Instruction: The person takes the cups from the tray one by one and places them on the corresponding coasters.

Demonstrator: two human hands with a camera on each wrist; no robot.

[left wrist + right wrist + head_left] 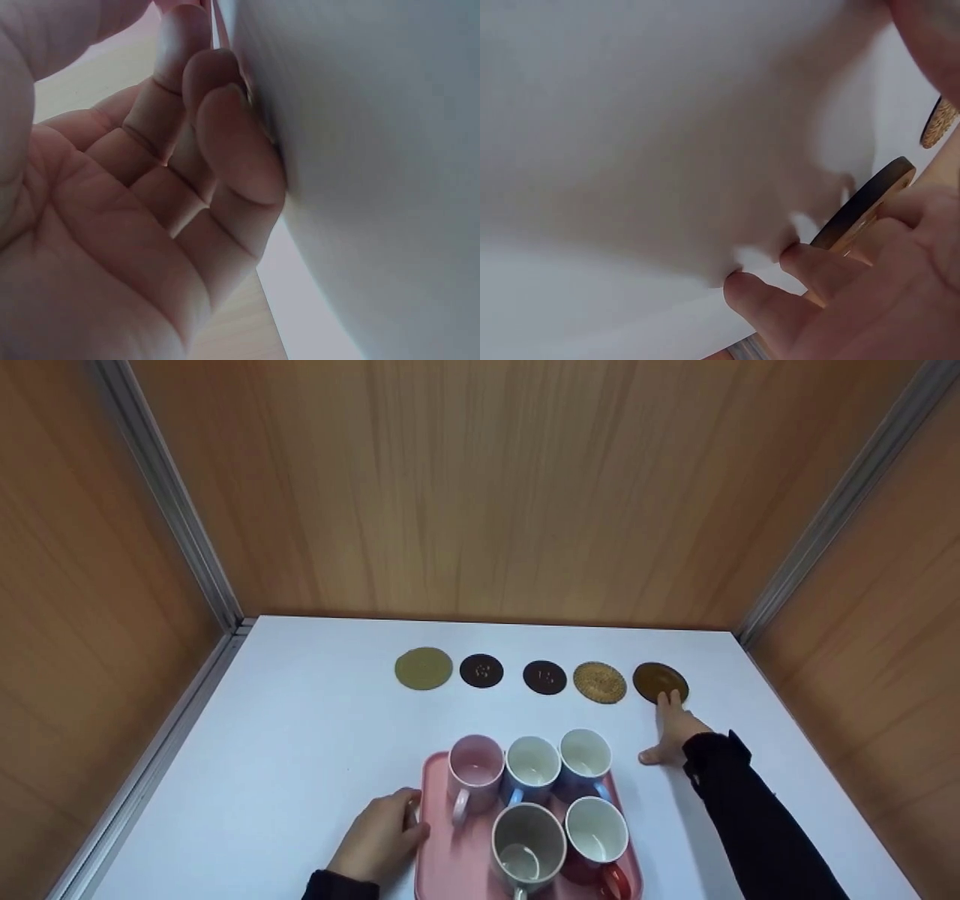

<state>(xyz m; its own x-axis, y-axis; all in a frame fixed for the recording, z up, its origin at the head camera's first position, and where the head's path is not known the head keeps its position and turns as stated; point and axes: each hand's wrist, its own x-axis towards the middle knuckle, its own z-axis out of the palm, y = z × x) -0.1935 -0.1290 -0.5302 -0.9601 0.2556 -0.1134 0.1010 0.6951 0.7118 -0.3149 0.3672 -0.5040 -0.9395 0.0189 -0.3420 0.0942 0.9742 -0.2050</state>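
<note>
My left hand (pixel 379 836) grips the left edge of a pink tray (pixel 437 874), thumb at the rim. In the left wrist view its fingers (pixel 232 142) curl in against the white surface. Several mugs stand upright on the tray: a pink mug (pixel 484 795), two blue ones with white insides, a large greyish mug (pixel 529 847) and a red one (pixel 598 836). Over on the right, my right hand (pixel 677 729) reaches out with fingers spread. Its fingertips touch the near edge of a round brown coaster (pixel 654 678), seen edge-on in the right wrist view.
Left of the brown coaster, a row continues with a woven tan coaster (pixel 600 682), two dark coasters (pixel 545 678) and an olive round mat (pixel 424 668). All lie on a white table (pixel 300 720). Wooden panels (pixel 480 495) enclose it at the back and sides.
</note>
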